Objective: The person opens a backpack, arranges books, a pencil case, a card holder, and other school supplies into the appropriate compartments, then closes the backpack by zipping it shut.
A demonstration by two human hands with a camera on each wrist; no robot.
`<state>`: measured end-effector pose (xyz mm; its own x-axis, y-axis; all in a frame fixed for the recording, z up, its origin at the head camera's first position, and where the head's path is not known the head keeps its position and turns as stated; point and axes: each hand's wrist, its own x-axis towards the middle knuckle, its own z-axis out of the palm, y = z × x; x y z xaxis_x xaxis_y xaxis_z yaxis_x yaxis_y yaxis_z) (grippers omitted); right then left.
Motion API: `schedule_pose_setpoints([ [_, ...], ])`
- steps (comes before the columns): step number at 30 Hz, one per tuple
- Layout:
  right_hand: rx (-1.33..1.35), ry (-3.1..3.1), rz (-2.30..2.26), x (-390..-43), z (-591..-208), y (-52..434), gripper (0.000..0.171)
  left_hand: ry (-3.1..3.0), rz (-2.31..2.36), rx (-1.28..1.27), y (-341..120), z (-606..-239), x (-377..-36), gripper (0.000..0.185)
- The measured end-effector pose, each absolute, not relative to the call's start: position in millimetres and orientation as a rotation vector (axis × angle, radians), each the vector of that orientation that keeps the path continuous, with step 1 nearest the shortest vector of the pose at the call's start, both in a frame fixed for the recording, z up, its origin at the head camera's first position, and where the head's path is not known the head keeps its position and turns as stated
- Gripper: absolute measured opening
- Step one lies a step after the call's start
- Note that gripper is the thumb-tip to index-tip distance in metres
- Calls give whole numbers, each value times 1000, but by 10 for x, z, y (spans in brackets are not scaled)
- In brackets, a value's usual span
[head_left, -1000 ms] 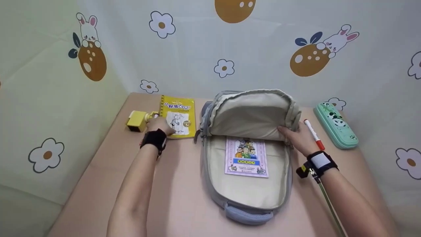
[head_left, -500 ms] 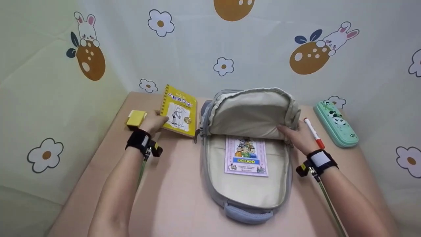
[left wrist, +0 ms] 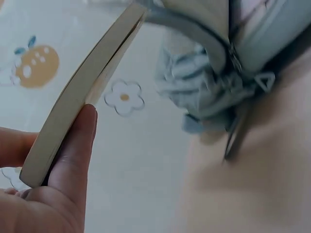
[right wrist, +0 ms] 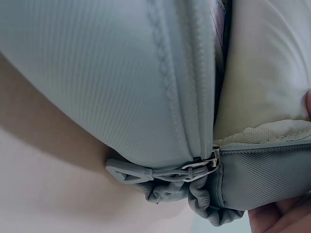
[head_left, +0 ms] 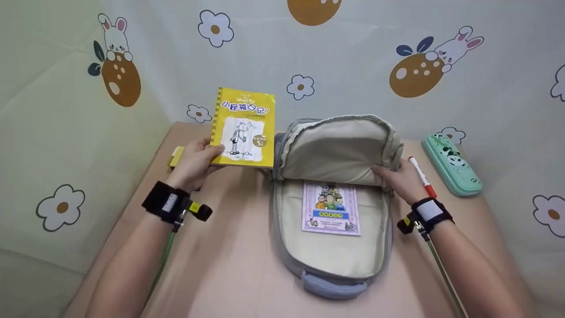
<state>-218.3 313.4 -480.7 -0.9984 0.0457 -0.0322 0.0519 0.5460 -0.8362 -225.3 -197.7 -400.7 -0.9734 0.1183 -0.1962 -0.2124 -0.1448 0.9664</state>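
1. The bench [head_left: 238, 247] is a pale pink surface, backed by a curtain wall [head_left: 353, 66] printed with rabbits, flowers and eggs.
2. The left hand [head_left: 194, 161] pinches the lower left corner of the yellow book [head_left: 244, 128], lifted upright at 11 o'clock from the backpack [head_left: 335, 265].
3. The right hand [head_left: 399, 181] grips the raised flap [head_left: 340, 150] at its 3 o'clock edge.
4. A purple booklet [head_left: 331, 208] lies inside; a red marker [head_left: 421, 176] and a green pencil case [head_left: 450, 165] lie at 2 o'clock.

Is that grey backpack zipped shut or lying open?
Open: the backpack lies flat, the right hand holds its flap up, and a pink book shows inside.
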Motion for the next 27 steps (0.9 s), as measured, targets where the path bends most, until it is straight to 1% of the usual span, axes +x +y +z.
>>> schedule_pose_setpoints([
  [4, 102, 2761, -1481, -2196, -4785, 3124, 66, 1878, 2220, 17, -1983, -3811, -2029, 50],
  [9, 107, 2765, -1483, -2199, -4752, 3130, 66, 1860, 2193, 199, -1966, -3540, -1762, 45],
  [14, 107, 2757, -1501, -2190, -4737, 3137, 65, 1718, 2113, 370, -1733, -3412, -1561, 46],
  [18, 109, 2743, -1499, -2188, -4748, 3123, 63, 1532, 2003, 381, -1454, -3503, -1435, 51],
  [21, 118, 2706, -1516, -2183, -4750, 3105, 57, 1444, 1908, 327, -1243, -3651, -1353, 50],
  [23, 120, 2692, -1523, -2186, -4749, 3098, 56, 1417, 1849, 286, -1113, -3776, -1313, 48],
  [27, 129, 2673, -1525, -2187, -4719, 3097, 63, 1398, 1748, 221, -920, -4048, -1268, 41],
])
